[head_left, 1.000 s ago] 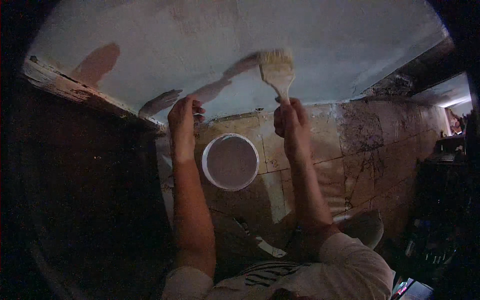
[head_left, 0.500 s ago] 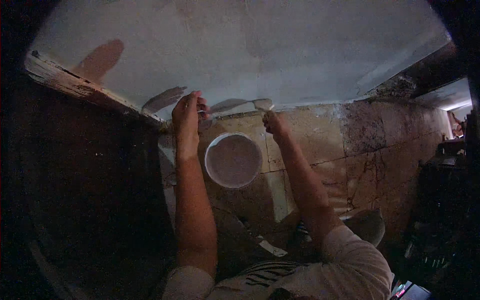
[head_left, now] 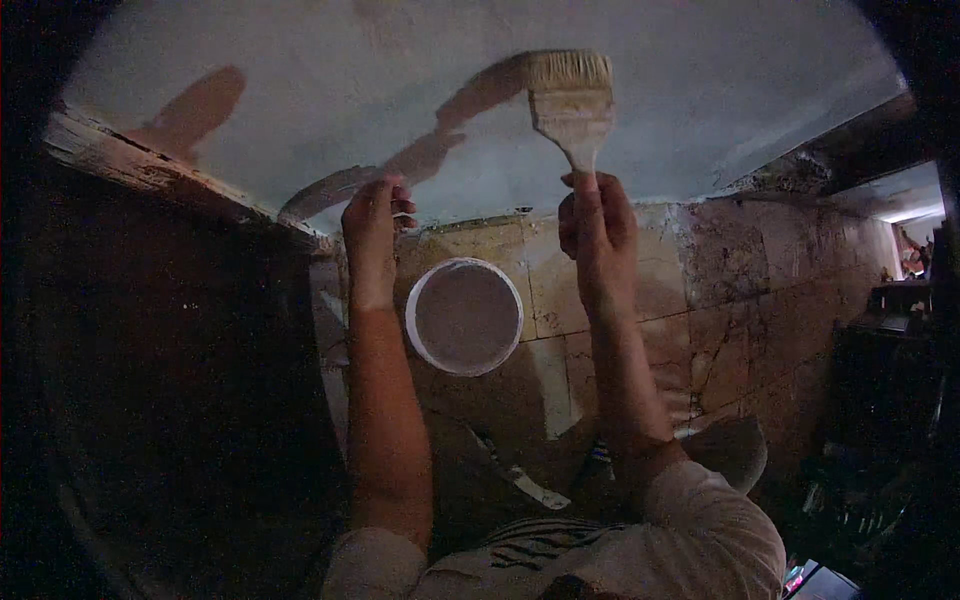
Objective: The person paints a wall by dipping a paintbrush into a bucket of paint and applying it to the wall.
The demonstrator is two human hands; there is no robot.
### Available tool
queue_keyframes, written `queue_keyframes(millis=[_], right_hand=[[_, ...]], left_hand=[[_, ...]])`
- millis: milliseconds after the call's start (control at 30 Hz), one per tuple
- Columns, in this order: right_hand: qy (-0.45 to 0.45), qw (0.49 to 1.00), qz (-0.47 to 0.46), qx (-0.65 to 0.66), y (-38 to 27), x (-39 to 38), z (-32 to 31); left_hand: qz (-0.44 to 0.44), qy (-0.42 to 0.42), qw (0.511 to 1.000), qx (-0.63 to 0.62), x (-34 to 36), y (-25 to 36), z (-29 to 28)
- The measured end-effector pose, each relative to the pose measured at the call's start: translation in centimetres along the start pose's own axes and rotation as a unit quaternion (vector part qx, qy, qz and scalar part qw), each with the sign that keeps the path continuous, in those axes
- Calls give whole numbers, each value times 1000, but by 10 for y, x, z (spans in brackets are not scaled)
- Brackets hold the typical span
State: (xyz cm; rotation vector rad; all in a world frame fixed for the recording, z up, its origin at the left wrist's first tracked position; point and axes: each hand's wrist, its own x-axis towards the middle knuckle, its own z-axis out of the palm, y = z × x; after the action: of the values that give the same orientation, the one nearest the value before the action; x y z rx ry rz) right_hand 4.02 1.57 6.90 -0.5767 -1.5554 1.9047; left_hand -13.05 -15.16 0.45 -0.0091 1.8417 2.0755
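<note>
Near the foot of the pale wall (head_left: pixel 700 100), my left hand (head_left: pixel 370 230) is raised, fingers loosely bent and apart, nothing visible in them; perhaps it is up for balance, though I can't tell whether it touches the wall. Next, a white-rimmed bucket (head_left: pixel 414 340) of greyish liquid stands on the tiled floor (head_left: pixel 560 255) between my forearms, likely for easy reach. Farther right, my right hand (head_left: pixel 600 225) grips the wide flat paintbrush (head_left: pixel 575 112) by its handle, seemingly to keep the bristles facing the wall.
</note>
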Motion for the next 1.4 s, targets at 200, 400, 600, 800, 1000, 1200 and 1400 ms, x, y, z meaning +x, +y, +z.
queue_keyframes(millis=[200,400,600,800,1000,1200,1400], right_hand=[[25,990,135,44,136,13,-31],[41,956,289,16,214,-10,-65],[69,931,357,16,215,22,-88],[20,961,253,-109,109,23,-56],[-153,885,91,-429,-24,-18,-35],[-402,628,-88,-661,19,-37,-1],[-426,599,-57,-676,115,-46,42]], left_hand=[[16,-5,1000,-10,-11,8,6],[-8,25,1000,12,-13,11,8],[6,-1,1000,6,-13,10,13],[-1,23,1000,15,-15,15,5],[-8,32,999,35,-9,19,12],[-5,60,998,-34,-1,13,-12],[41,31,995,-80,-5,18,-20]])
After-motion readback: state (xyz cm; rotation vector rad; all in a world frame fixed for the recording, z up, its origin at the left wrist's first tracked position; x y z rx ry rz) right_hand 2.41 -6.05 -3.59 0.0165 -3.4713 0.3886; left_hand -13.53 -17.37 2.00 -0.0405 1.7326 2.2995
